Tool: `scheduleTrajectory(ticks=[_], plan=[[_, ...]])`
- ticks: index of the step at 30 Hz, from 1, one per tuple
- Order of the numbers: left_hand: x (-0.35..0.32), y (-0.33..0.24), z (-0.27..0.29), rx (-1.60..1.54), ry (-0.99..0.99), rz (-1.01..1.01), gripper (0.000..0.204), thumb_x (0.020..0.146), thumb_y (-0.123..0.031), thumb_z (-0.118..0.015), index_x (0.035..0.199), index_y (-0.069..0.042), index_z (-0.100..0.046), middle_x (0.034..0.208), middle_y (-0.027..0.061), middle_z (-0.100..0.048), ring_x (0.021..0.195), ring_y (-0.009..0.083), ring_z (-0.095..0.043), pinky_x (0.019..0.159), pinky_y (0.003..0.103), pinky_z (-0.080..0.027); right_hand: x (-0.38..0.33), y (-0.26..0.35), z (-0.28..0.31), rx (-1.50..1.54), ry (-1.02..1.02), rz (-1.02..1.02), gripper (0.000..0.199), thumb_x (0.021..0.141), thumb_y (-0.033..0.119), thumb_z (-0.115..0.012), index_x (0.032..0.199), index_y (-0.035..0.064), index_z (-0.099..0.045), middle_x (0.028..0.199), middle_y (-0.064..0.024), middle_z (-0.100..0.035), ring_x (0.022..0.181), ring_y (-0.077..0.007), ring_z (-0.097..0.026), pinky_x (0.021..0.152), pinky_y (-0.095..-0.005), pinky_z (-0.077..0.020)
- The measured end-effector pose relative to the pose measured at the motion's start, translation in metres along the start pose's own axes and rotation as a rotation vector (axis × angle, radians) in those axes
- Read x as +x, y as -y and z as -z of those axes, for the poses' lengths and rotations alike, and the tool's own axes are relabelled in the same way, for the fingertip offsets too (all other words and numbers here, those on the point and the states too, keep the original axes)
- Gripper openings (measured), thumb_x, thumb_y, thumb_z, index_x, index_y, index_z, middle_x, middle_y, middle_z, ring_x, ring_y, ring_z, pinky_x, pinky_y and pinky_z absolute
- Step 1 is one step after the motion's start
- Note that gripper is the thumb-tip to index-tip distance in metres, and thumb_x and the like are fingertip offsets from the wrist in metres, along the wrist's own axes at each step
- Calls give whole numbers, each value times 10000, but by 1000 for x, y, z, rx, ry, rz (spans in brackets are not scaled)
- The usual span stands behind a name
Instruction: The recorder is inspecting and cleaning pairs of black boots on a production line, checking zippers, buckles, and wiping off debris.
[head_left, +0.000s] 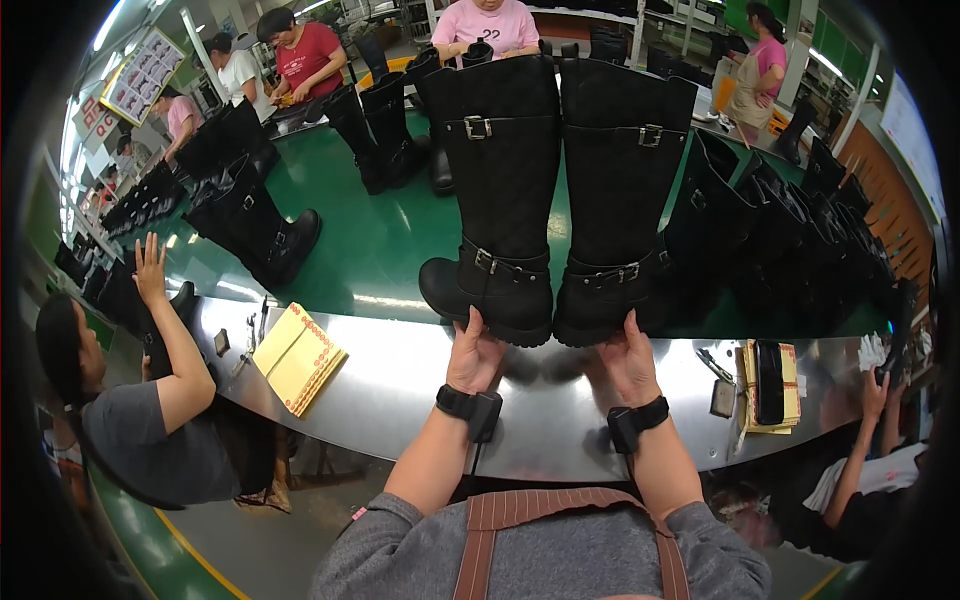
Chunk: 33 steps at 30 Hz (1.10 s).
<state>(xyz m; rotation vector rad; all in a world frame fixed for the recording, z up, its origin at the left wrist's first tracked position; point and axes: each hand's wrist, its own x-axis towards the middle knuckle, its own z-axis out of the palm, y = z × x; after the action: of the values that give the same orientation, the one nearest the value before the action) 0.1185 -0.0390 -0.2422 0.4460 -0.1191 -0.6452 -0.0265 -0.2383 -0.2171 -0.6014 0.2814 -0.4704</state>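
Two tall black boots stand upright side by side before me, each with a silver buckle strap near the top and another at the ankle. The left boot (503,200) has its toe pointing left. My left hand (476,355) grips it low down, thumb up against the foot and fingers beneath the sole. The right boot (620,190) is held likewise by my right hand (630,360), thumb on its side; the fingers are partly hidden under it. Both soles appear just above the metal table edge (400,390). Each wrist wears a black strapped device.
Yellow paper pads (298,360) lie on the left, and a black phone (769,383) rests on another pad at right. More black boots (255,220) stand on the green table (340,240) both sides. A co-worker (150,400) sits left; another's hands show at right.
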Motion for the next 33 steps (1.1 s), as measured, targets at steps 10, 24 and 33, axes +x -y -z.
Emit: scheduleTrajectory(ticks=[10, 24, 33], plan=[[-20, -7, -25, 93, -108, -79, 620, 895, -308, -681, 1394, -261, -317, 1348, 7, -484, 1211, 209, -482, 952, 437, -418, -6, 2, -8, 56, 22, -49, 462, 942, 370, -592, 1294, 83, -506, 1283, -58, -567, 1182, -206, -524, 980, -369, -429], [-159, -92, -34, 445, -189, -476, 691, 897, -158, -658, 1464, -105, -266, 1420, 72, -417, 1268, 231, -449, 1074, 392, -362, -132, 82, -4, -1438, -254, -215, 490, 876, 398, -667, 1149, -3, -597, 1055, -79, -668, 803, -171, -648, 654, -320, -521], [-172, -50, -47, 545, -147, -303, 766, 831, -56, -710, 1456, -83, -266, 1405, 94, -412, 1252, 230, -453, 1061, 366, -369, -103, 167, -160, -1728, 72, 1273, 642, 853, 380, -682, 1382, 100, -451, 1180, -143, -625, 1102, -307, -590, 954, -382, -441]])
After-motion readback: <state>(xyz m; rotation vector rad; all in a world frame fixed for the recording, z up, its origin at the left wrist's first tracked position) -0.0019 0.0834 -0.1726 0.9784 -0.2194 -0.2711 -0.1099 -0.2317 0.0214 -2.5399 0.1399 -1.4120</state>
